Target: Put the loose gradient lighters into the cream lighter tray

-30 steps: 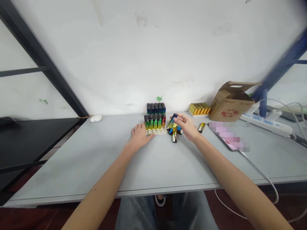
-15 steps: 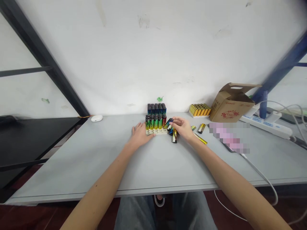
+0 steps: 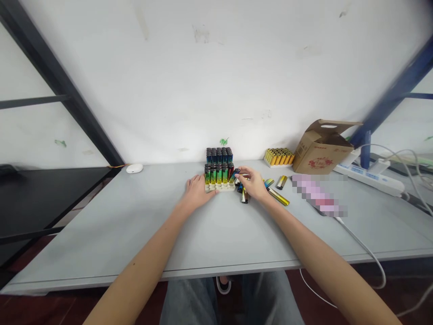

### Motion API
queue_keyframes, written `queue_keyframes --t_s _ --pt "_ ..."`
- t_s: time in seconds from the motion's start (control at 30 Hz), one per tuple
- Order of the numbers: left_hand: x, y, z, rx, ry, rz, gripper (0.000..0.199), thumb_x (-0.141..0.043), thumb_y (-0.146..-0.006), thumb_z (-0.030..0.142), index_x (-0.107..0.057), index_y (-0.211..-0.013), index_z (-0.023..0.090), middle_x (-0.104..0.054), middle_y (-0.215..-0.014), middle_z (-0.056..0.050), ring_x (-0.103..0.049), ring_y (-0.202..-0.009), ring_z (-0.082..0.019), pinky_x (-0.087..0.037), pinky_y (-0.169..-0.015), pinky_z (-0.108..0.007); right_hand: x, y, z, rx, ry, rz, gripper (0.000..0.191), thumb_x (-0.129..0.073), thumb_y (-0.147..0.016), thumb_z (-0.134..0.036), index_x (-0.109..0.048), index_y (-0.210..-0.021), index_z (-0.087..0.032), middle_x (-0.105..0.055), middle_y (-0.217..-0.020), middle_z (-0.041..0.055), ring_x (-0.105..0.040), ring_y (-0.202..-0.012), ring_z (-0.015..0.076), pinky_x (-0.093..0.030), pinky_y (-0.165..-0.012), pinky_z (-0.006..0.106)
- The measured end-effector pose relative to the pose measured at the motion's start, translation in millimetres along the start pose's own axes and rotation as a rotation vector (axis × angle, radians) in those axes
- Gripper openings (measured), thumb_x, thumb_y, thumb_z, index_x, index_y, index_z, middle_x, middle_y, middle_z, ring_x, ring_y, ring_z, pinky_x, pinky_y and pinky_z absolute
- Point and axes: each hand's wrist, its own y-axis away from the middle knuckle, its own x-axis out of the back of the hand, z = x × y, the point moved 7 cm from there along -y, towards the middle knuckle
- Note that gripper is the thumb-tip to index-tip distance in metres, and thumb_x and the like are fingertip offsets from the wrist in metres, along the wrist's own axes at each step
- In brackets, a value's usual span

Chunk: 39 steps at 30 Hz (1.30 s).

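My right hand (image 3: 253,183) pinches a blue-green lighter (image 3: 234,174) with a dark top, tilted at the right end of a cream slotted tray (image 3: 220,187). Shiny green-yellow lighters (image 3: 219,175) and a red one stand upright in that tray's back rows; its front slots hold none. My left hand (image 3: 196,192) lies on the table with fingers stretched out, its thumb along the tray's front left corner. Several loose lighters lie under and beside my right hand, among them a gold lighter (image 3: 245,196). My fingers partly hide this pile.
Behind stands a block of dark blue lighters (image 3: 219,156). Further right are a tray of yellow lighters (image 3: 279,157), an open cardboard box (image 3: 320,151), a power strip (image 3: 370,177) and a blurred pink object (image 3: 316,194) with a cable. A white case (image 3: 134,168) sits at the left.
My right hand has brought the pinched lighter slightly left, closer to the tray's right end. My left hand stays beside the tray. The whole view has shifted a little.
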Motion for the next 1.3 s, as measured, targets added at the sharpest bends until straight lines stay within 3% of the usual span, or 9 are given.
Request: queue_keyframes --t_s 0.23,0.33,0.47,0.57,0.7,0.83,1.0,1.3 --pt "-1.1 1.3 -0.3 0.007 0.005 0.037 0.054 -0.063 -0.076 0.052 -0.051 -0.118 0.020 -0.057 -0.125 -0.012 -0.046 -0.125 -0.030 -0.032 -0.104 -0.039 1.6 2.1 -9.3 0.089 0.298 0.093 0.031 -0.061 -0.081 -0.039 -0.066 -0.107 -0.022 -0.060 -0.107 0.0088 -0.059 -0.099 0.0238 -0.048 -0.088 0.040" --pt "0.3 2.8 0.7 0.012 0.001 0.063 0.061 -0.063 -0.076 0.054 -0.049 -0.123 0.019 -0.053 -0.129 -0.014 -0.043 -0.127 -0.030 -0.028 -0.107 -0.040 11.1 1.6 -12.6 0.072 0.361 0.161 0.038 -0.064 -0.079 -0.042 -0.063 -0.111 -0.021 -0.057 -0.107 0.0099 -0.058 -0.096 0.0243 -0.049 -0.085 0.040" --pt "-0.8 4.5 -0.6 0.051 -0.009 0.034 0.062 -0.060 -0.076 0.057 -0.048 -0.123 0.019 -0.051 -0.130 -0.015 -0.042 -0.127 -0.031 -0.028 -0.106 -0.041 30.6 -3.1 -9.4 0.073 0.358 0.181 0.030 -0.058 -0.083 -0.042 -0.064 -0.102 -0.019 -0.062 -0.100 0.0103 -0.059 -0.091 0.0237 -0.049 -0.081 0.039" --pt "-1.5 5.2 -2.7 0.086 -0.023 0.006 0.061 -0.057 -0.076 0.061 -0.049 -0.120 0.019 -0.050 -0.129 -0.015 -0.041 -0.127 -0.031 -0.028 -0.106 -0.041 38.8 -6.1 -1.1 0.051 0.383 0.057 0.026 -0.052 -0.087 -0.038 -0.067 -0.097 -0.020 -0.068 -0.100 0.0100 -0.061 -0.093 0.0250 -0.048 -0.081 0.041" --pt "-2.1 5.3 -5.1 0.118 -0.036 -0.024 0.063 -0.056 -0.075 0.064 -0.050 -0.118 0.019 -0.051 -0.126 -0.015 -0.042 -0.127 -0.032 -0.029 -0.105 -0.042 35.4 -1.9 -3.9 0.157 0.515 -0.216 0.022 -0.061 -0.080 -0.030 -0.071 -0.097 -0.022 -0.070 -0.106 0.0094 -0.060 -0.103 0.0285 -0.041 -0.097 0.047" --pt "-3.5 5.7 -5.9 0.130 -0.051 -0.038 0.063 -0.055 -0.075 0.065 -0.049 -0.119 0.020 -0.050 -0.129 -0.016 -0.041 -0.128 -0.032 -0.028 -0.105 -0.043 27.5 8.3 -12.4 0.226 0.482 -0.481 0.040 -0.058 -0.070 -0.011 -0.071 -0.105 -0.024 -0.068 -0.112 0.0067 -0.058 -0.109 0.0270 -0.039 -0.103 0.046" --pt "-5.0 6.5 -4.5 0.127 -0.060 -0.041 0.064 -0.053 -0.076 0.066 -0.050 -0.119 0.019 -0.049 -0.129 -0.017 -0.041 -0.127 -0.033 -0.028 -0.105 -0.044 20.6 13.7 -19.1 0.226 0.459 -0.540 0.057 -0.045 -0.059 0.003 -0.076 -0.097 -0.027 -0.066 -0.113 0.0052 -0.058 -0.111 0.0248 -0.043 -0.101 0.042" --pt "6.2 3.6 -16.3 0.150 0.001 -0.032 0.070 -0.057 -0.073 0.065 -0.044 -0.128 0.023 -0.047 -0.134 -0.017 -0.035 -0.134 -0.033 -0.027 -0.108 -0.047 6.9 16.2 -17.2 0.252 0.525 -0.532 0.034 -0.056 -0.064 -0.002 -0.075 -0.081 -0.024 -0.068 -0.103 0.0068 -0.060 -0.104 0.0271 -0.045 -0.095 0.043"
